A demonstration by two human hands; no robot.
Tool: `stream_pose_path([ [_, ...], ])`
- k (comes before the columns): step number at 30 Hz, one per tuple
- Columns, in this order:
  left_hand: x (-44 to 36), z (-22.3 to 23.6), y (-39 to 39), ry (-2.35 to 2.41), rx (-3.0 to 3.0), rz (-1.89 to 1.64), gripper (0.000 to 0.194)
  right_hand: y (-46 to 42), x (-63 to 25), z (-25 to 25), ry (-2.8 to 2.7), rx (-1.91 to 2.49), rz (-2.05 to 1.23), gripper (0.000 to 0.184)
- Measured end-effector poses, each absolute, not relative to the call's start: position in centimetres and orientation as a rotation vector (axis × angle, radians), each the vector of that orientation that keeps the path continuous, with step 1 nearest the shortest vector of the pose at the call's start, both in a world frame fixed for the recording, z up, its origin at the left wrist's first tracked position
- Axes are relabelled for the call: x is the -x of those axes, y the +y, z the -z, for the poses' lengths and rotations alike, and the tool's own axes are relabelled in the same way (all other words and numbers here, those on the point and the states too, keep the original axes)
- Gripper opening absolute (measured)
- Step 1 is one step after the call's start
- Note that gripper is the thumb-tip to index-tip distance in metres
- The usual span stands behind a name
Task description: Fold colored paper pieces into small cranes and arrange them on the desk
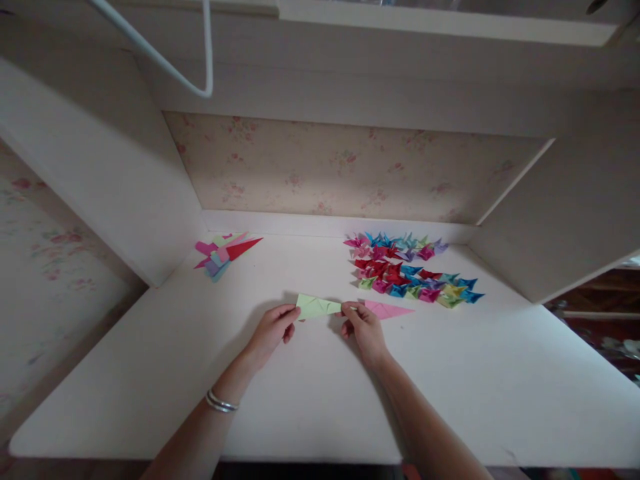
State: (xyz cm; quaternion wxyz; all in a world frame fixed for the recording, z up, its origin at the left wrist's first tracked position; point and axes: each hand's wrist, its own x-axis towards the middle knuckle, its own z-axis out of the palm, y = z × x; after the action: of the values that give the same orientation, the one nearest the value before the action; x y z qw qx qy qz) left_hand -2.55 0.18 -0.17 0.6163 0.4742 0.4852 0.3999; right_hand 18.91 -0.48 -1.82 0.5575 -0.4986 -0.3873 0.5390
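A light green folded paper with crease lines is stretched between my two hands, just above the white desk. My left hand pinches its left end between thumb and fingers. At its narrower right end, my right hand grips it the same way. Just beyond the right hand lies a pink folded paper, tapering to a point on the right; part of it is hidden behind the hand.
Rows of colourful folded paper cranes stand at the back right of the desk. A loose pile of coloured folded papers lies at the back left. Side panels and a low shelf enclose the desk; a white cable hangs above.
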Motion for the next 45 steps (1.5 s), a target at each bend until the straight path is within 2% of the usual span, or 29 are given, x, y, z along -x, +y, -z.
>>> stream_pose_path([
  [16, 2.6, -0.6, 0.1, 1.064, -1.013, -0.932, 0.029, -0.4, -18.9, 1.7, -0.933, 1.171, -1.261, 0.031],
  [30, 2.4, -0.7, -0.2, 1.041, -1.189, -0.836, 0.034, -1.4, -18.6, 0.6, -0.906, 1.162, -1.178, 0.045],
  [37, 2.4, -0.9, -0.3, 1.058, -1.174, -0.870, 0.033, -2.0, -24.3, -1.6, -0.884, 1.213, -0.991, 0.050],
  [45, 2.2, -0.9, -0.2, 1.075, -1.147, -0.877, 0.032, -1.3, -32.1, -0.5, -0.832, 1.406, -0.871, 0.052],
])
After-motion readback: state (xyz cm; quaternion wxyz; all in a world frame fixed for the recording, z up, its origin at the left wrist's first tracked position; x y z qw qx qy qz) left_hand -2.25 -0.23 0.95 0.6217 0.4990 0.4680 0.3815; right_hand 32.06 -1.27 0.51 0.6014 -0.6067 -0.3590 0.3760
